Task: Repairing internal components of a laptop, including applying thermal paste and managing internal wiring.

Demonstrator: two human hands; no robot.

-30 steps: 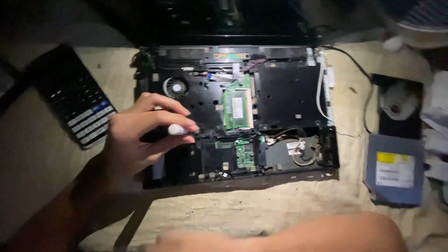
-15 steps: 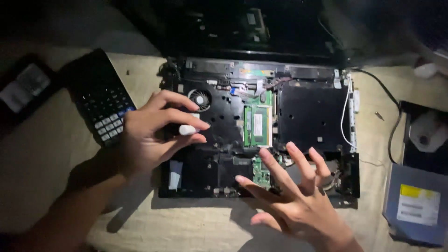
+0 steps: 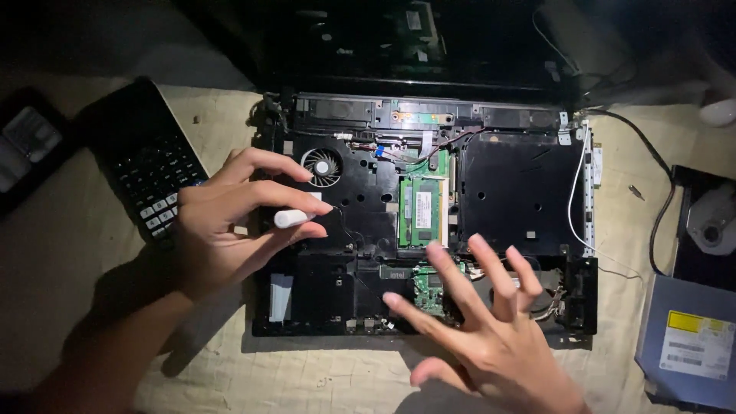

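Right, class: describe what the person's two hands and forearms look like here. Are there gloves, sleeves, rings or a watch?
Both are bare. The left hand and its forearm show no glove, sleeve, ring or watch. The right hand is also ungloved with no rings on its spread fingers; its wrist runs out of the picture, so a watch or sleeve there cannot be told. Fingernails look short and unpainted.

Makeshift electronics repair spot, dimly lit, likely at home. Opened laptop base [image 3: 429, 222] laid on beige cloth [image 3: 307, 376], fan and green memory boards exposed. Removed keyboard [image 3: 149, 165] set left of the base; optical drive [image 3: 686, 341] set right of it; loose screw [image 3: 636, 192] near its right edge.
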